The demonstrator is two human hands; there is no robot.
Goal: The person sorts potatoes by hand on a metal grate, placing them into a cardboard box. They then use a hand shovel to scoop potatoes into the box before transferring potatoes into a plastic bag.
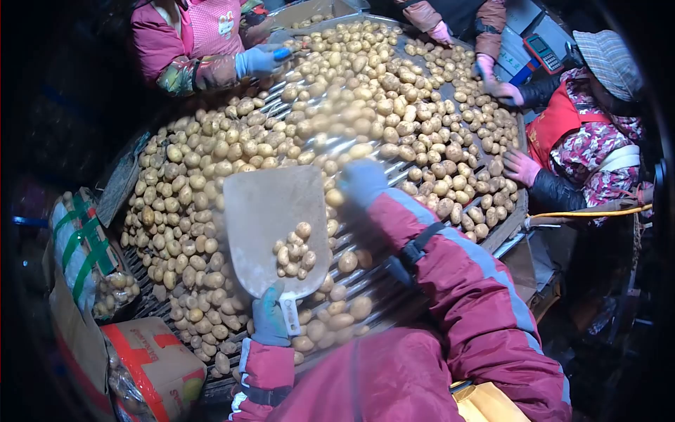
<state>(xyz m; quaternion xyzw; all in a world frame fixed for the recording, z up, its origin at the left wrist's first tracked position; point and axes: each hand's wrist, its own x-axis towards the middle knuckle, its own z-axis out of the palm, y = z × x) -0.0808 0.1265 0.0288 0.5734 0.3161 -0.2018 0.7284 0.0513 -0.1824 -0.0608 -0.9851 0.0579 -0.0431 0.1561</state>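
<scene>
Potatoes (211,141) lie heaped over a slatted metal table (394,172). My left hand (271,316), in a blue-grey glove, is closed on the white handle of a flat scoop (271,204) at the table's near side. Several small potatoes (295,252) rest in the right part of its pan. To the right of the scoop, my right hand (364,181), also gloved, reaches over the slats beside potatoes. It is smeared by motion, so its fingers cannot be made out.
Co-workers stand around the far side and right, with gloved hands (259,60) (522,167) at the potatoes. A taped carton (158,362) and bagged potatoes (112,292) are at lower left. An orange cord (598,213) runs at right.
</scene>
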